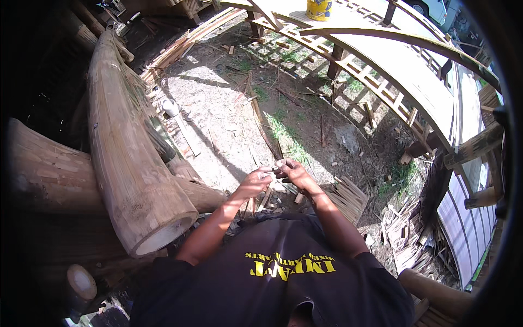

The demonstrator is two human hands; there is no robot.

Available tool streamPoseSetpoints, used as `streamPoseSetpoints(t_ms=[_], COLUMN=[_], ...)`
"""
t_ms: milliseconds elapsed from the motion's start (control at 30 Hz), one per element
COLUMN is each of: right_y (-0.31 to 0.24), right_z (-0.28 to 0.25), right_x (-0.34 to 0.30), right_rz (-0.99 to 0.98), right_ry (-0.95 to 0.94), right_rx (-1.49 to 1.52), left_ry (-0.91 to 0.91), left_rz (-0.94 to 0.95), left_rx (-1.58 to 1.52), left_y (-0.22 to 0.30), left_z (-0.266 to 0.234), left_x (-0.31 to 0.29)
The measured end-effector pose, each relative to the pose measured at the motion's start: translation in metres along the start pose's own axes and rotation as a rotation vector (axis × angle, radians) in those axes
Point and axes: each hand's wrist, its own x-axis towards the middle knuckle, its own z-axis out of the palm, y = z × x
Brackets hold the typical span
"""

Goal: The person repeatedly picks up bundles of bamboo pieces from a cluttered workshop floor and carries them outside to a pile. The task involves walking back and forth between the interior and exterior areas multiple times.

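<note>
My left hand [254, 183] and my right hand [293, 173] meet in front of my dark shirt, out over the ground. The fingers of both are bent in a pinch around a small thing [274, 169], partly dark and partly pale, at the fingertips. Its kind is too small to make out, and the fingers cover part of it. Close to my left forearm lies the cut end of a thick bamboo pole [141, 207].
More bamboo poles [54, 169] cross at the left. A long slatted bamboo frame [376, 87] curves across the upper right, with a yellow bucket [319, 10] on it. Wood scraps, split strips [348, 199] and a white container [171, 107] lie on the ground.
</note>
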Motion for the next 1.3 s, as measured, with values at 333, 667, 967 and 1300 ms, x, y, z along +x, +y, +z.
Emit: streamPoseSetpoints(t_ms=[333, 667, 967, 1300], right_y=[-0.167, -0.252, -0.380, -0.451], right_z=[-0.064, -0.042, -0.012, 0.112], right_x=[0.223, 0.499, 0.781, 1.110], right_rz=[0.153, 0.281, 0.200, 0.376], right_ry=[-0.457, -0.582, -0.422, -0.713], right_rx=[-0.204, -0.301, -0.311, -0.430], left_ry=[0.593, 0.581, 0.618, 0.860], left_rz=[0.056, -0.278, 0.107, -0.008], left_rx=[-0.268, -0.420, -0.036, -0.149], left_y=[0.119, 0.141, 0.265, 0.340], left_z=[-0.018, -0.238, -0.489, -0.744], left_x=[0.117, 0.306, 0.499, 0.596])
